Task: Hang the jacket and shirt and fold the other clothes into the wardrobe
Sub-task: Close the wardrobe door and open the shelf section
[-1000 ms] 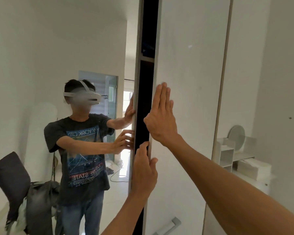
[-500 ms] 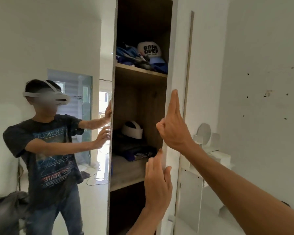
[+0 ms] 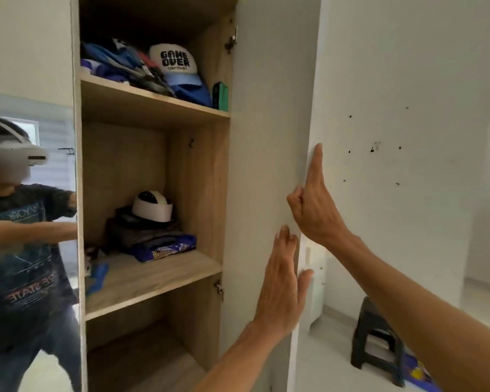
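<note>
The wardrobe stands with its white door swung wide, showing wooden shelves. My left hand lies flat against the door's inner face, thumb at its free edge. My right hand is higher up on that same edge, index finger straight up along it. The middle shelf bears a pile of dark folded clothes with a white cap on top. Blue clothes and a "GAME OVER" cap lie on the top shelf. No jacket or shirt is in view.
A mirror left of the open compartment reflects a person in a dark T-shirt and headset. A black stool stands on the floor to the right, near a blue item. The bottom compartment holds nothing visible.
The door has swung from nearly shut to wide open, baring the shelves. Both hands have followed its edge to the right.
</note>
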